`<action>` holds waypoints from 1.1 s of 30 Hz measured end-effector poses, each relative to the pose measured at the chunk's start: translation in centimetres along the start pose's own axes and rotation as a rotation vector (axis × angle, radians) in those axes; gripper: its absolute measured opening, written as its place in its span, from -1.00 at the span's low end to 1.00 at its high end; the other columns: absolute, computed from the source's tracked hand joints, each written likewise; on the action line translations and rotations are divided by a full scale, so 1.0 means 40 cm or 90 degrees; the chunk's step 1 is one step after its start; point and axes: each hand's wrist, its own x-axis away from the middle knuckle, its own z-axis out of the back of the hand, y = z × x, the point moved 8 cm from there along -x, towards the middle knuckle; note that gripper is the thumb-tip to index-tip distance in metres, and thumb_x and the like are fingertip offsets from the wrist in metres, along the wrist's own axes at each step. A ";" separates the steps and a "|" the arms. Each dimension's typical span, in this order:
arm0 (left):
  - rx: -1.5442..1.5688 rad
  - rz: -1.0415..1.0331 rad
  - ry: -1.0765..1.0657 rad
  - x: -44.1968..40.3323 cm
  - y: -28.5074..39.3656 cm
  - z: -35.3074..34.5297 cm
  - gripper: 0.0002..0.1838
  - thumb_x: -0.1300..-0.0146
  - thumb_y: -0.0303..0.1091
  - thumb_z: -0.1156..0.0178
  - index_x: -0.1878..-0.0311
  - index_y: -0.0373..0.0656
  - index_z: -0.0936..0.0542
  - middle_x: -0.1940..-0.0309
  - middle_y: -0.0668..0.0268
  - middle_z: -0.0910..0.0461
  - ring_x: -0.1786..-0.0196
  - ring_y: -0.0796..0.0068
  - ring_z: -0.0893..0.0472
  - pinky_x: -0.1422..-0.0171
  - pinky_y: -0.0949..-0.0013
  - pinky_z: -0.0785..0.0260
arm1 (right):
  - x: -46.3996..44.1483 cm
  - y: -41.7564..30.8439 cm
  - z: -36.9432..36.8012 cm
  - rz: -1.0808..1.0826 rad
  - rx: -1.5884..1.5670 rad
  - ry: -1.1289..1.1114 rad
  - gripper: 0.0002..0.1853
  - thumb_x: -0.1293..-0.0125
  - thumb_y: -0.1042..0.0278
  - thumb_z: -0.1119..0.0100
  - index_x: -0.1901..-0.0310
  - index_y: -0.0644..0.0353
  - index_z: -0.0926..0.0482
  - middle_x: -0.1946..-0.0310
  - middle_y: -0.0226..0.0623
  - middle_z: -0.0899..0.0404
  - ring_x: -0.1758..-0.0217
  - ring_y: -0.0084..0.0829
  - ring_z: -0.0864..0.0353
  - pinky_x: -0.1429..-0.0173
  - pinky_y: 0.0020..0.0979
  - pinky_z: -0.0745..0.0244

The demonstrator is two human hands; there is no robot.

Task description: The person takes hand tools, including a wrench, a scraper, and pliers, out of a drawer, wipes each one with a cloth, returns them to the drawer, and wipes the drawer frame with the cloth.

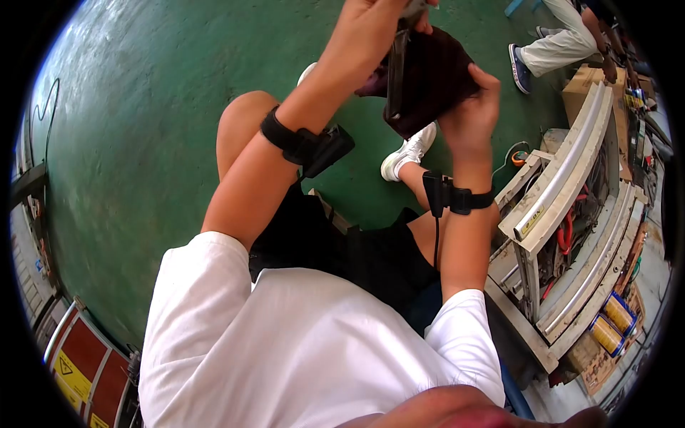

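My left hand (378, 16), at the top edge of the view and partly cut off, is closed around the upper end of a dark metal bar (396, 75). The bar hangs down in front of a dark maroon cloth-like piece (435, 78); what it belongs to I cannot make out. On the right, my right hand (471, 107) grips the edge of the maroon piece, fingers partly hidden behind it. Black straps with small boxes sit on both forearms.
Green floor (150, 135) lies below. To the right stand a pale metal-framed rack (564, 171) with red cable inside and two yellow-blue cans (608, 334). Beyond it are a cardboard box (581, 89) and another person's leg (564, 50). A red-brown panel (93, 357) stands lower left.
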 end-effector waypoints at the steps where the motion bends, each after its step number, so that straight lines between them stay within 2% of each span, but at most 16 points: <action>1: 0.000 0.000 0.000 -0.001 0.008 0.000 -0.59 -0.52 -0.01 0.03 0.24 -0.20 -0.53 0.55 0.32 -0.48 0.49 0.53 -0.50 0.33 0.50 -0.35 | 0.012 0.003 0.055 0.000 0.000 0.000 -0.47 -0.46 0.19 0.19 -0.29 0.42 -0.39 -0.18 -0.18 -0.57 -0.25 -0.36 -0.54 -0.34 -0.37 -0.39; 3: 0.150 0.098 0.078 0.004 -0.007 0.026 -0.60 -0.49 0.03 -0.03 0.19 -0.16 -0.52 0.51 0.33 -0.50 0.45 0.52 -0.53 0.29 0.54 -0.38 | 0.036 0.027 0.131 -0.026 0.106 -0.048 -0.50 -0.38 0.35 0.10 -0.29 0.42 -0.38 -0.14 -0.23 -0.58 -0.17 -0.42 -0.56 -0.29 -0.40 -0.42; 4: 0.151 0.097 0.078 0.004 -0.002 0.032 -0.60 -0.49 0.03 -0.03 0.19 -0.16 -0.52 0.51 0.33 -0.50 0.45 0.52 -0.53 0.29 0.54 -0.38 | 0.036 0.021 0.088 -0.035 0.142 -0.064 -0.50 -0.35 0.40 0.07 -0.30 0.42 -0.38 -0.13 -0.24 -0.58 -0.15 -0.44 -0.56 -0.28 -0.41 -0.43; 6: 0.260 0.164 0.134 0.010 -0.019 0.052 -0.63 -0.47 0.00 -0.06 0.21 -0.15 -0.54 0.51 0.32 -0.50 0.39 0.48 -0.57 0.22 0.47 -0.44 | 0.058 0.007 -0.001 -0.108 0.414 -0.067 -0.47 -0.21 0.65 -0.03 -0.27 0.39 -0.41 -0.09 -0.26 -0.59 -0.10 -0.51 -0.55 -0.23 -0.42 -0.46; 7: 0.261 0.162 0.134 0.008 -0.018 0.054 -0.63 -0.47 0.00 -0.06 0.21 -0.15 -0.54 0.51 0.32 -0.50 0.39 0.48 -0.57 0.22 0.47 -0.44 | 0.048 0.019 -0.009 -0.108 0.416 -0.068 -0.47 -0.21 0.65 -0.03 -0.27 0.39 -0.41 -0.09 -0.26 -0.59 -0.10 -0.51 -0.55 -0.23 -0.42 -0.46; 9: 0.262 0.158 0.238 0.016 -0.027 0.084 -0.67 -0.44 -0.05 -0.09 0.24 -0.15 -0.55 0.51 0.30 -0.51 0.33 0.44 -0.58 0.14 0.41 -0.45 | 0.025 0.014 -0.025 -0.008 0.483 -0.100 -0.44 -0.12 0.79 -0.09 -0.23 0.34 -0.44 -0.06 -0.29 -0.59 -0.09 -0.54 -0.54 -0.20 -0.44 -0.48; 13: 0.238 0.145 0.208 0.014 -0.030 0.074 -0.70 -0.39 -0.11 -0.12 0.27 -0.18 -0.56 0.51 0.27 -0.50 0.32 0.40 -0.58 0.10 0.35 -0.45 | 0.002 0.035 0.013 0.004 0.545 -0.068 -0.51 -0.18 0.70 -0.23 -0.19 0.31 -0.47 -0.06 -0.32 -0.59 -0.08 -0.55 -0.54 -0.13 -0.46 -0.52; 16: 0.225 0.117 0.111 0.003 -0.027 0.044 -0.69 -0.37 -0.14 -0.13 0.31 -0.23 -0.55 0.50 0.25 -0.52 0.32 0.36 -0.58 0.09 0.35 -0.44 | -0.018 0.007 -0.037 0.157 0.661 -0.124 -0.47 -0.15 0.61 -0.39 -0.18 0.31 -0.47 0.01 -0.36 -0.62 -0.01 -0.56 -0.55 -0.06 -0.46 -0.54; 19: 0.257 0.091 0.051 0.008 -0.020 0.013 -0.67 -0.35 -0.15 -0.13 0.33 -0.27 -0.54 0.50 0.22 -0.53 0.32 0.34 -0.58 0.10 0.34 -0.43 | -0.013 -0.009 -0.039 0.133 0.638 -0.058 -0.42 -0.07 0.56 -0.51 -0.14 0.31 -0.48 0.12 -0.43 -0.63 0.09 -0.57 -0.56 -0.01 -0.47 -0.54; 21: 0.379 0.145 0.024 0.022 -0.042 -0.007 -0.66 -0.41 -0.17 -0.06 0.34 -0.29 -0.54 0.47 0.21 -0.55 0.30 0.35 -0.59 0.07 0.35 -0.45 | -0.011 -0.017 -0.033 0.138 0.589 -0.015 -0.26 -0.03 0.67 -0.50 -0.27 0.31 -0.35 -0.04 -0.34 -0.56 -0.07 -0.57 -0.55 -0.14 -0.45 -0.52; 22: 0.380 0.143 0.024 0.020 -0.046 -0.006 -0.66 -0.41 -0.17 -0.06 0.34 -0.29 -0.54 0.47 0.21 -0.55 0.30 0.35 -0.59 0.07 0.35 -0.45 | -0.014 -0.010 -0.026 0.138 0.590 -0.016 -0.26 -0.03 0.67 -0.50 -0.27 0.31 -0.35 -0.04 -0.34 -0.56 -0.07 -0.57 -0.55 -0.14 -0.45 -0.52; 24: 0.192 0.094 -0.120 0.015 -0.018 -0.043 -0.64 -0.52 -0.19 0.02 0.26 -0.31 -0.55 0.41 0.23 -0.57 0.24 0.40 -0.60 0.04 0.38 -0.45 | -0.014 -0.014 -0.027 0.219 0.566 -0.019 -0.21 -0.03 0.65 -0.51 -0.30 0.29 -0.30 -0.08 -0.35 -0.52 -0.10 -0.59 -0.51 -0.17 -0.47 -0.48; 25: 0.193 0.094 -0.118 0.015 -0.004 -0.043 -0.64 -0.52 -0.19 0.02 0.26 -0.31 -0.55 0.41 0.23 -0.57 0.24 0.40 -0.60 0.04 0.38 -0.45 | -0.012 -0.012 -0.034 0.217 0.566 -0.020 -0.21 -0.03 0.65 -0.51 -0.30 0.29 -0.30 -0.08 -0.35 -0.52 -0.10 -0.59 -0.51 -0.17 -0.47 -0.48; 27: 0.038 0.110 -0.150 0.017 0.021 -0.048 -0.61 -0.60 -0.17 0.12 0.15 -0.30 -0.53 0.35 0.25 -0.58 0.19 0.46 -0.61 0.01 0.42 -0.46 | -0.007 0.007 -0.043 0.140 0.437 -0.030 -0.29 0.00 0.45 -0.59 -0.18 0.32 -0.42 0.10 -0.41 -0.59 0.07 -0.55 -0.55 -0.10 -0.44 -0.50; 28: 0.039 0.114 -0.151 0.021 0.019 -0.039 -0.61 -0.60 -0.17 0.12 0.15 -0.30 -0.53 0.35 0.25 -0.58 0.19 0.46 -0.61 0.01 0.42 -0.46 | 0.000 0.014 -0.035 0.139 0.436 -0.026 -0.29 0.00 0.45 -0.59 -0.18 0.32 -0.42 0.10 -0.41 -0.59 0.07 -0.55 -0.55 -0.10 -0.44 -0.50; 33: 0.092 0.056 -0.187 0.005 0.007 -0.015 -0.62 -0.61 -0.13 0.14 0.08 -0.27 -0.51 0.34 0.28 -0.58 0.18 0.49 -0.61 0.01 0.41 -0.48 | 0.008 0.070 -0.034 0.081 0.771 -0.104 -0.37 -0.07 0.37 -0.49 -0.19 0.29 -0.46 0.04 -0.30 -0.61 -0.04 -0.47 -0.56 -0.22 -0.38 -0.45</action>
